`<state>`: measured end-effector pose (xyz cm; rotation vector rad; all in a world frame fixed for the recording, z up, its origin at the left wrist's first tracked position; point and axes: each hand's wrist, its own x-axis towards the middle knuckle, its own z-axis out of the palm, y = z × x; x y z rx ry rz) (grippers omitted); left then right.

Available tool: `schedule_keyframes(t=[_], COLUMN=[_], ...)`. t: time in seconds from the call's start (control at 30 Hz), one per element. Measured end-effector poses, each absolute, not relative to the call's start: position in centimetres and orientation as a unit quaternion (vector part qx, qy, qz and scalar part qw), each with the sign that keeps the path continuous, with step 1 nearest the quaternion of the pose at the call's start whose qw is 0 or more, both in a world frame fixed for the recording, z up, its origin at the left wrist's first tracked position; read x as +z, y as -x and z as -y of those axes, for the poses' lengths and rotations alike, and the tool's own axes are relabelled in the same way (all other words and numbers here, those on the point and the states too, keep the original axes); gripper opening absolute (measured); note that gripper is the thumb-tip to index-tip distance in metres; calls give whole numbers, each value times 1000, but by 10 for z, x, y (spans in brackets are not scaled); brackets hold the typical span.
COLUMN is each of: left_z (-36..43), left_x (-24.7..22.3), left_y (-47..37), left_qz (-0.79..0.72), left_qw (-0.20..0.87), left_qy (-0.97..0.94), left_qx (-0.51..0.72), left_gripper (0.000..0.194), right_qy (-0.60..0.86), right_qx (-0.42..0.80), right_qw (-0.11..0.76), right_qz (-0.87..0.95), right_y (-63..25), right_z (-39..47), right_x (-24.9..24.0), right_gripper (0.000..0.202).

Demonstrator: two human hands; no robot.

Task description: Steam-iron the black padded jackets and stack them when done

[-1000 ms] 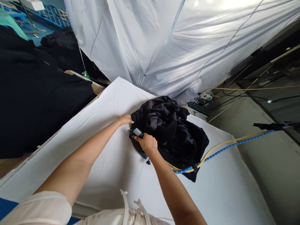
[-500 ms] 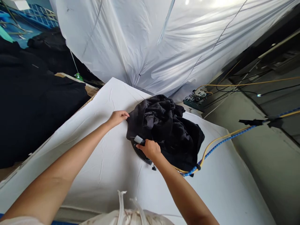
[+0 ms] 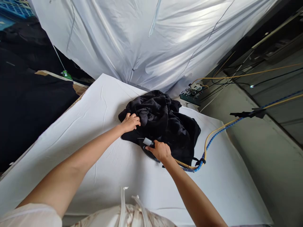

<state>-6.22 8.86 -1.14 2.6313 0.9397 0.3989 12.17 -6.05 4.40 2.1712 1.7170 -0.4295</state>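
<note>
On the white bench (image 3: 109, 183) lies black cloth (image 3: 163, 126), my left hand (image 3: 130, 122) curled over it, grip unclear, my right hand (image 3: 161, 150) holding the iron (image 3: 148, 153), whose blue and yellow lines (image 3: 210, 142) could, if dragged, pull creases in.

Across the far side I see a wrinkled white sheet (image 3: 106, 41) hanging beyond the table (image 3: 82, 189), whose white covering is creased on the left. Over to the left I make out a large heap of dark cloth (image 3: 28, 107), with a blue lattice crate (image 3: 17, 8) at the far edge of my view and a small green object (image 3: 67, 74) beside a pale strip (image 3: 53, 74). Far right I pick out a small machine (image 3: 194, 90) with an orange cable (image 3: 248, 75) stretching rightward, near a grey panel (image 3: 248, 135).
</note>
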Motion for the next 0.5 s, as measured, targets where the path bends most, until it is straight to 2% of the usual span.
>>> schedule_keyframes(t=[0.2, 0.3, 0.4, 0.5], left_z=[-90, -89, -77, -56], left_x=[-13, -10, -12, -23], left_y=[61, 68, 81, 90], left_qz=[-353, -369, -518, -677], left_qw=[161, 166, 165, 220], left_qy=[-911, -897, -799, -672], left_qx=[139, 179, 256, 204], left_gripper=[17, 18, 18, 46], right_qy=[-786, -801, -796, -788], right_qx=[-158, -160, -172, -181], right_qw=[149, 146, 149, 159], right_qz=[-578, -558, -560, -566], right_y=[-115, -117, -126, -139], right_z=[49, 48, 52, 58], right_x=[36, 37, 40, 44], right_gripper=[64, 66, 66, 63])
